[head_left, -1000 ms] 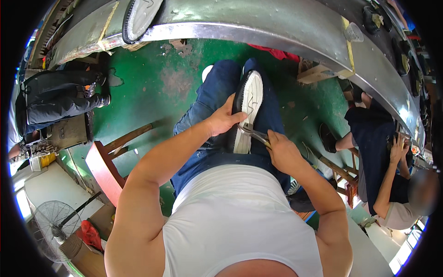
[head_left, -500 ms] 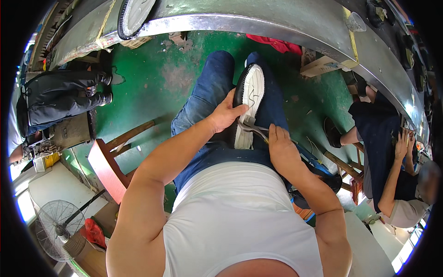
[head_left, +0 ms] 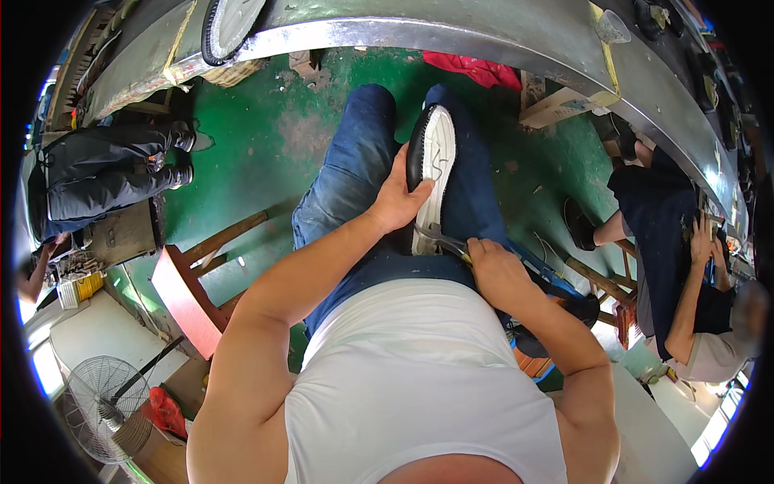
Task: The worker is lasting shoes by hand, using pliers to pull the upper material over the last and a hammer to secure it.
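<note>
Blue jeans bear a black shoe, white sole up; the left hand, fingers clasped, holds its left side; the right hand, fingers closed, grips metal pincers at the shoe's near end.

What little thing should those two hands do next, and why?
Perhaps the right hand should ease the metal tool slightly along the near end of the white sole: the tool's head is there, and the left hand holds the shoe, thumb on the sole.
</note>
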`<state>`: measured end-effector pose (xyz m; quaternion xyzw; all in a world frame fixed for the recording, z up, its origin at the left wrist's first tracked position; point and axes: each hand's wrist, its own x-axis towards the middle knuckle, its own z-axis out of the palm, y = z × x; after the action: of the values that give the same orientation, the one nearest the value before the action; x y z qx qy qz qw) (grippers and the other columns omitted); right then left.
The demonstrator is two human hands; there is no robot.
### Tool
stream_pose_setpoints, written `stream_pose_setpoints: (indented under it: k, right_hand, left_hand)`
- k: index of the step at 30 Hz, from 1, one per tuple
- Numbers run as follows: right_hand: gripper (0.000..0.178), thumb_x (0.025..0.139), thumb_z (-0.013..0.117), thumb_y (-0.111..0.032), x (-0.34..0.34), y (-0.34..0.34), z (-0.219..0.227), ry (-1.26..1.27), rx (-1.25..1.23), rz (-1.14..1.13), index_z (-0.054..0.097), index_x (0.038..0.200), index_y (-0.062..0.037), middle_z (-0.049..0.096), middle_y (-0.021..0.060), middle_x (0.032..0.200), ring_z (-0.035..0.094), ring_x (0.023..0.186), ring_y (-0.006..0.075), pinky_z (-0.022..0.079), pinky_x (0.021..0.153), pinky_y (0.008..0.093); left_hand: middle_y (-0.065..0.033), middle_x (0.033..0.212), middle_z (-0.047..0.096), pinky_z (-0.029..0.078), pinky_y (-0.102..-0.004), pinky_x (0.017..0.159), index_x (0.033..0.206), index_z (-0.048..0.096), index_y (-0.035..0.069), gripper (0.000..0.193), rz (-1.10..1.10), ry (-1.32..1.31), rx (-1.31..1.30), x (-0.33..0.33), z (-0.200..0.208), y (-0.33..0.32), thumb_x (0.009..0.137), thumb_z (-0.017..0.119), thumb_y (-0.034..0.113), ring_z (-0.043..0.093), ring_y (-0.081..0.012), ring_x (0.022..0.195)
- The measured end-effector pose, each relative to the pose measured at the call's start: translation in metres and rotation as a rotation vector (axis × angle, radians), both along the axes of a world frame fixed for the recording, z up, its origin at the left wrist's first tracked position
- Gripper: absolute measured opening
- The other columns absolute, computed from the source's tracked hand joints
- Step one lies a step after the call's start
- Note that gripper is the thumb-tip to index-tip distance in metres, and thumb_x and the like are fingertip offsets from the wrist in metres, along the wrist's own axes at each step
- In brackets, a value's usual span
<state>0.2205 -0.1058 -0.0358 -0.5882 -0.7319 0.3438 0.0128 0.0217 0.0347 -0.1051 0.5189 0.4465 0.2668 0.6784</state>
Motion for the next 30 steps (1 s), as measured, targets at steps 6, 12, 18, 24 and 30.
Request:
stream_pose_setpoints:
  k: [6,12,18,24,30]
  right_hand:
    - [0.020,0.090,0.059,-0.011,0.004,0.007,0.009,0.103,-0.124,-0.032,0.055,0.103,0.0031,0.063,0.0273,0.095,0.065,0.086,0.0445,0.052,0.077,0.0505]
    - [0.019,0.092,0.059,-0.013,0.013,0.010,0.004,0.111,-0.280,-0.091,0.056,0.102,0.0024,0.065,0.0257,0.089,0.065,0.088,0.0445,0.051,0.079,0.0510]
    - [0.015,0.090,0.059,-0.011,0.003,-0.016,0.004,0.067,-0.115,-0.088,0.057,0.096,0.0026,0.065,0.0266,0.092,0.066,0.089,0.0432,0.052,0.078,0.0485]
    - [0.017,0.090,0.058,-0.010,0.007,-0.015,0.010,-0.090,-0.182,0.018,0.058,0.099,0.0036,0.065,0.0268,0.093,0.065,0.091,0.0435,0.052,0.079,0.0483]
    - [0.027,0.096,0.058,-0.024,0.033,0.020,0.036,0.255,-0.357,-0.042,0.059,0.104,0.0025,0.067,0.0209,0.086,0.066,0.084,0.0387,0.051,0.075,0.0465]
  left_hand:
    - [-0.0174,0.146,0.043,0.033,-0.0311,0.113,0.156,0.003,-0.001,0.083,-0.055,0.102,0.044,-0.004,0.002,0.000,0.097,0.060,0.009,0.044,-0.0218,0.134]
    - [-0.0169,0.148,0.042,0.033,-0.0309,0.112,0.159,-0.001,0.008,0.085,-0.044,0.084,-0.121,-0.009,0.006,-0.009,0.098,0.059,0.012,0.044,-0.0222,0.134]
    - [-0.0221,0.159,0.021,0.027,-0.0342,0.117,0.159,-0.007,0.010,0.094,-0.101,0.079,-0.189,-0.023,-0.006,-0.038,0.096,0.061,0.022,0.031,-0.0307,0.144]
    - [-0.0247,0.161,0.011,0.026,-0.0342,0.118,0.156,-0.017,0.008,0.106,-0.157,0.182,-0.067,-0.033,-0.018,-0.045,0.092,0.065,0.020,0.028,-0.0330,0.146]
    - [-0.0220,0.155,0.032,0.032,-0.0318,0.113,0.149,-0.036,0.013,0.119,-0.282,0.021,-0.207,-0.039,0.019,-0.038,0.090,0.068,0.010,0.042,-0.0265,0.137]
